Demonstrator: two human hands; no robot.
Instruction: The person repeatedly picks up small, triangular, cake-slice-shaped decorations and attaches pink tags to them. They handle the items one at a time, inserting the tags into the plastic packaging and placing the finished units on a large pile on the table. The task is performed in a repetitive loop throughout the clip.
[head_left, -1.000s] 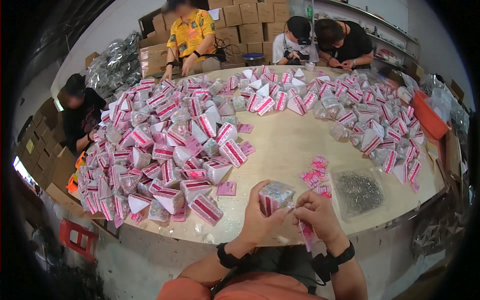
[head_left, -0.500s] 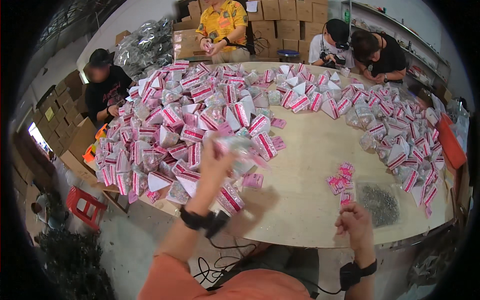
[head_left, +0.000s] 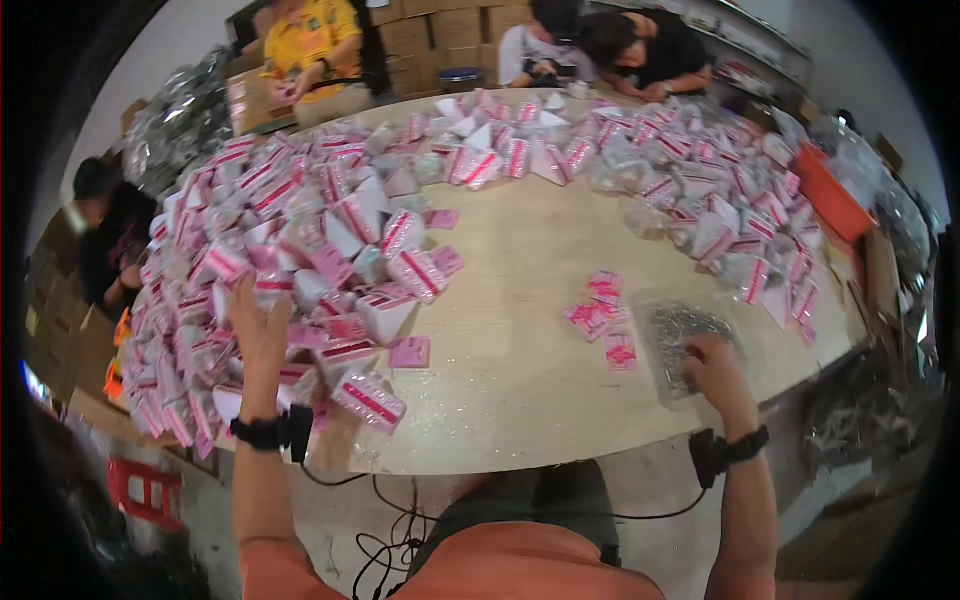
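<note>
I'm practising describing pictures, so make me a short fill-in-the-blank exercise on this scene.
The wearer's ____ hand is at the small metal pieces.
The other hand is at striped packages on the ____ side of the table.
The stool at lower left is ____.
The tub by the table's right edge is ____.

Missing words: right; left; red; orange.

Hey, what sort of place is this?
Probably a small workshop or packing room: pink-and-white wedge-shaped packs are heaped on a big table beside small metal pieces, with cardboard boxes stacked behind.
</note>
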